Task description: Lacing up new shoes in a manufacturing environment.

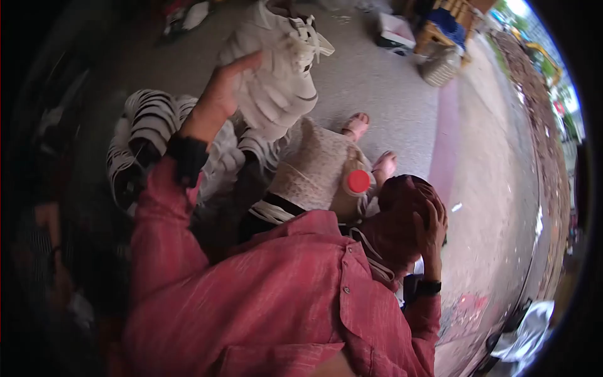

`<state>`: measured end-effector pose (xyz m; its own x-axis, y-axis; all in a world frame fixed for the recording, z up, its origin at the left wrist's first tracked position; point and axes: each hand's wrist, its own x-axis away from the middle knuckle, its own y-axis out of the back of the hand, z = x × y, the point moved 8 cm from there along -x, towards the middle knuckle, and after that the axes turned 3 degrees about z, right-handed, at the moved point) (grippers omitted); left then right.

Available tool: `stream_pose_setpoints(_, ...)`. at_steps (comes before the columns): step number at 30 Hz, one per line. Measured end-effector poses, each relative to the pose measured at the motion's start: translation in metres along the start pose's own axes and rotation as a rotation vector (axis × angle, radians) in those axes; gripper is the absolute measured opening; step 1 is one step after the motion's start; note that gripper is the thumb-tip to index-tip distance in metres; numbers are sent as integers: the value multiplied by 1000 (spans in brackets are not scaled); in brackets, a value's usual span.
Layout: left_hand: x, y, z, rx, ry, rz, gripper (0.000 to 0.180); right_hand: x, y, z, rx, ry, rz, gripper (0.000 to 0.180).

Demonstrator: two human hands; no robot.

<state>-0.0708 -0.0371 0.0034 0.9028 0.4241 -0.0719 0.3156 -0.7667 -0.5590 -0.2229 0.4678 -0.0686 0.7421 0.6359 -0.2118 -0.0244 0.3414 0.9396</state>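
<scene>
At the top centre, my left hand (pixel 223 88) is closed on the side of a white sneaker upper (pixel 276 94), raised with loose laces at its top. My right hand (pixel 431 229) lies with bent fingers against the side of a dark red rounded thing (pixel 402 217), whose kind I cannot make out. Beneath the white upper, a beige speckled cloth (pixel 314 163) covers my lap. Beside it stands a clear container with a red cap (pixel 358 181). White cords (pixel 370 254) hang between my shirt and the dark red thing.
Nested white uppers with dark edges (pixel 151 119) are heaped to the left. Two bare feet (pixel 357 125) rest on the grey floor ahead. A white box (pixel 396 31), a wooden chair (pixel 449 25) and a plastic jug (pixel 440 68) stand far right. Silvery sheeting (pixel 524 339) lies lower right.
</scene>
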Motion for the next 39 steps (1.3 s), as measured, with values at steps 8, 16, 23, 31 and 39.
stream_pose_setpoints(8, -97, 124, 93, 75, 320, -215, 42, -74, -101, 49, -19, 14, 39, 40)
stream_pose_setpoints(16, -133, 168, 266, -181, 606, -357, 41, -92, -94, 39, -113, -42, 70, 29)
stream_pose_setpoints(23, -145, 198, 365, -220, 575, -491, 37, -95, -95, 27, -145, -113, 128, 32)
stream_pose_setpoints(31, -139, 231, 422, -488, 878, -148, 80, -105, -99, 20, -155, -119, 173, 32)
stream_pose_setpoints(39, -94, 307, 462, -427, 858, -206, 59, -94, -90, 18, -179, -122, 146, 32)
